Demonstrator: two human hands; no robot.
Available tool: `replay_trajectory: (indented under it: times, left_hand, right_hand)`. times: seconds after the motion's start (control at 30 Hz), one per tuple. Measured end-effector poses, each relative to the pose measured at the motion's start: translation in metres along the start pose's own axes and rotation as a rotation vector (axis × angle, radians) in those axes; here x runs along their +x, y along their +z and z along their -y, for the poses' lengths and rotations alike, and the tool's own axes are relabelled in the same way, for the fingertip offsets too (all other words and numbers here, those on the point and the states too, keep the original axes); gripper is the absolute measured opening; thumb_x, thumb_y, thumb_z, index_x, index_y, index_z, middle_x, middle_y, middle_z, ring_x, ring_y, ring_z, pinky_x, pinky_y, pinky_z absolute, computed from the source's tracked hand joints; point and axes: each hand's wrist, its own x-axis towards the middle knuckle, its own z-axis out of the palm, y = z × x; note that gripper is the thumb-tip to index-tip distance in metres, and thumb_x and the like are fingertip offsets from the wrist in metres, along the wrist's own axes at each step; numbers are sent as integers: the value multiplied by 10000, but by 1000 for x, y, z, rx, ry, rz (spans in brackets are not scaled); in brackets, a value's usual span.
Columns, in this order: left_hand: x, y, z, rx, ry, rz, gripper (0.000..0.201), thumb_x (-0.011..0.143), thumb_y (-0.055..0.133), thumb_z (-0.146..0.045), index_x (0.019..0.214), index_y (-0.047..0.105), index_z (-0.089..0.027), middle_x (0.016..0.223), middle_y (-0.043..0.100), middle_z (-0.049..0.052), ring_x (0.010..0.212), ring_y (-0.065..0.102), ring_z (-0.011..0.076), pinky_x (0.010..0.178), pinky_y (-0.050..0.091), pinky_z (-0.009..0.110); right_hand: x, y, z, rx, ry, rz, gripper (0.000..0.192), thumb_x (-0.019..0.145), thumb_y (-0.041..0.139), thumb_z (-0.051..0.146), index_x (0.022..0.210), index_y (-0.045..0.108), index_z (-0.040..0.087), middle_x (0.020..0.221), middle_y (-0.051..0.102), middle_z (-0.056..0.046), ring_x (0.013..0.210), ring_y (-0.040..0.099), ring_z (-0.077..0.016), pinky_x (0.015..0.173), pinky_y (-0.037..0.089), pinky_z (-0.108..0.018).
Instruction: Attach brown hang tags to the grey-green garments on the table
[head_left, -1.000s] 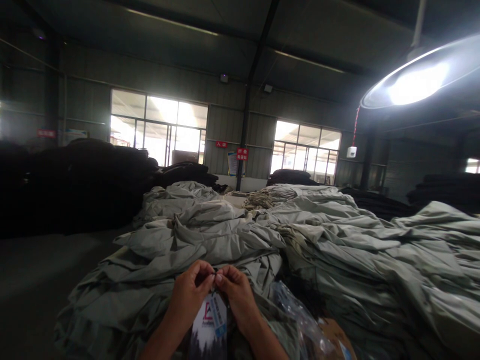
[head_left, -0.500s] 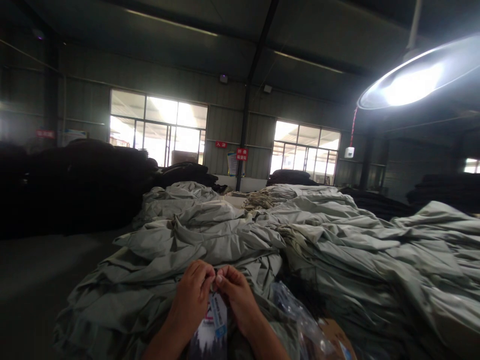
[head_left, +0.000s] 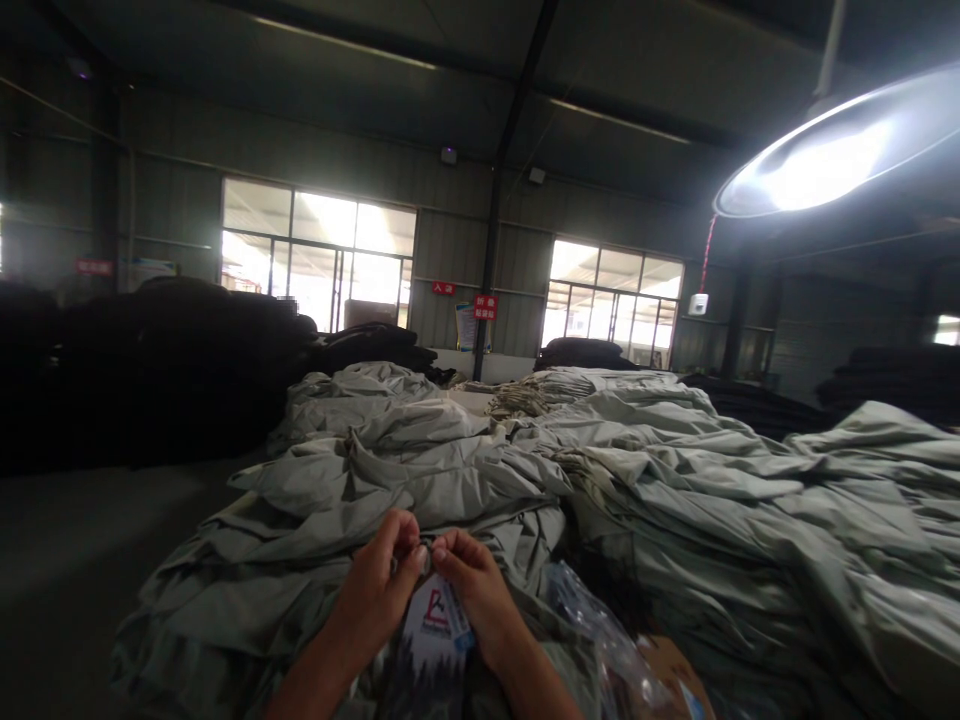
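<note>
My left hand (head_left: 379, 585) and my right hand (head_left: 472, 590) meet fingertip to fingertip low in the centre, over a heap of grey-green garments (head_left: 420, 480). Both pinch the top of a paper hang tag (head_left: 435, 635) with a red logo and a small blue label, which hangs down between my wrists. Whatever joins the tag at the fingertips is too small and dark to make out. Part of the tag is hidden by my right hand.
More grey-green garment stacks (head_left: 712, 500) fill the right side. A clear plastic bag (head_left: 600, 640) and a cardboard edge (head_left: 667, 670) lie at the lower right. Dark fabric piles (head_left: 150, 370) stand at the left, a bright lamp (head_left: 832, 160) hangs upper right.
The hang tag has swung up and tilted slightly to the right, showing its red logo more fully. Both hands stay pinched together at nearly the same spot.
</note>
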Motion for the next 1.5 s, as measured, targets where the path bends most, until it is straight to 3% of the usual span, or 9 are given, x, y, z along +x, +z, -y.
replay_trajectory:
  times: [0.2,0.57,0.73,0.87,1.07,1.17,1.27,1.37,1.5]
  left_hand:
    - [1,-1,-2,171,6,61,254,757,422,-361,561,458,-202,594,524,-5,619,497,161,624,360,272]
    - [-3,-11,-12,-233,-156,24,248,635,413,-368,463,317,-217,483,291,-49,506,303,114,506,272,241]
    - [1,-13,-10,-190,-122,-62,328,696,435,-437,483,324,-214,487,308,-47,511,320,116,499,277,234]
    - [2,-15,-6,-174,-168,-151,362,704,434,-484,496,304,-218,493,268,-57,496,301,109,489,277,229]
    - [5,-23,1,-92,-208,-216,361,706,428,-489,498,317,-215,488,281,-61,499,329,110,496,293,221]
    - [6,-23,4,23,-275,-146,309,682,444,-426,480,370,-206,467,350,-57,506,388,120,507,298,222]
    - [4,-18,2,91,-308,51,228,648,482,-345,483,467,-190,480,452,-47,530,457,129,526,312,218]
    - [-1,-12,-4,134,-281,222,155,626,530,-305,536,558,-182,535,534,-34,574,509,142,543,324,214]
    - [-4,-9,-6,214,-183,297,106,666,519,-230,633,616,-203,636,606,-24,675,560,153,617,354,218]
  right_hand:
    - [-2,4,2,53,8,25,362,482,820,362,604,544,162,501,519,73,440,414,-50,475,309,-186]
    - [1,-8,5,-67,22,172,378,516,794,422,645,545,168,458,436,85,399,316,-43,426,218,-198]
    - [-3,-10,13,-387,-122,-7,422,529,768,460,711,516,175,598,451,67,540,375,-68,504,282,-201]
    - [-13,-9,11,-665,-56,-17,354,567,755,345,808,549,187,560,448,81,528,372,-74,488,256,-204]
    - [-14,-7,15,-299,188,180,474,549,701,204,989,524,216,522,534,93,446,418,-70,477,291,-196]
    - [-9,-18,30,-170,201,283,338,530,683,180,858,598,177,526,579,58,435,431,-63,463,280,-190]
    - [-4,-37,39,-158,219,309,141,541,673,223,655,646,145,507,564,34,417,400,-51,440,247,-195]
    - [0,-52,40,-142,225,310,106,545,672,267,584,652,171,478,538,24,393,358,-59,438,240,-227]
    - [0,-57,41,-159,233,321,94,528,673,274,544,645,185,458,523,-2,377,327,-73,434,205,-267]
